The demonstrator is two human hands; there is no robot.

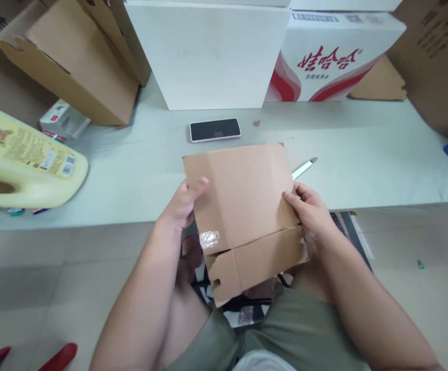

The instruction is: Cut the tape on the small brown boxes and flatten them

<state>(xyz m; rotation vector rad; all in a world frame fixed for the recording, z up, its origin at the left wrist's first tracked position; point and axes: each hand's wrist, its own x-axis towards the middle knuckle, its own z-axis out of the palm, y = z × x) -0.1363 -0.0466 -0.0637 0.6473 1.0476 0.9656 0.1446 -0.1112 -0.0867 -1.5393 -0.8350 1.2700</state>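
I hold a flat piece of brown cardboard in front of me, above my lap. A scrap of clear tape sticks to its lower left, and a folded flap hangs at its bottom. My left hand grips the left edge, thumb on the front. My right hand grips the right edge, fingers curled around it. Behind the cardboard's right side a white-handled knife or cutter lies on the pale surface.
A black phone lies on the surface beyond the cardboard. A yellow jug lies on its side at left. Open brown boxes, a white box and a red-and-white carton stand at the back.
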